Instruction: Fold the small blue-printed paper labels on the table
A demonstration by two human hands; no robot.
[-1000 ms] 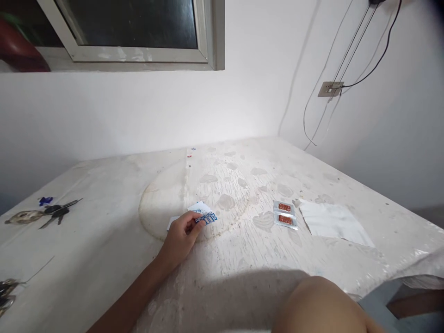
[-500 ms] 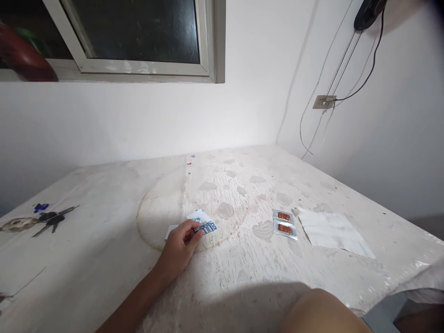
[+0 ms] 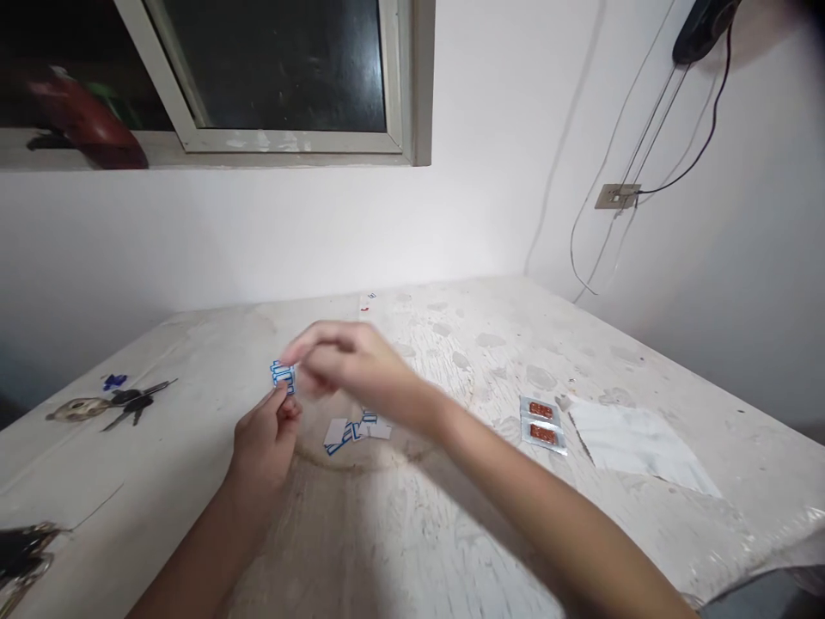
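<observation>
My left hand [image 3: 264,434], fingers closed, pinches a small white paper piece with blue print [image 3: 284,376] above the left part of the table. Close beside that piece is my right hand [image 3: 351,361], fingers curled and smeared by motion. One fingertip overlaps the paper's upper edge; I cannot tell whether it grips or only touches. Several similar blue-and-white paper pieces [image 3: 336,434] lie loosely overlapped on the table below, partly hidden behind my right wrist.
On the whitish table [image 3: 400,533], a foil blister pack [image 3: 542,423] with two reddish-brown pieces lies beside a white sheet [image 3: 638,443] at right. Keys [image 3: 132,402] and a purple scrap [image 3: 114,381] lie at left. A dark metallic object [image 3: 26,554] is at the lower left edge.
My left hand has moved up and left, lifting a paper piece from the table. My right arm has swung in from the lower right, up to the held piece. The view has shifted slightly.
</observation>
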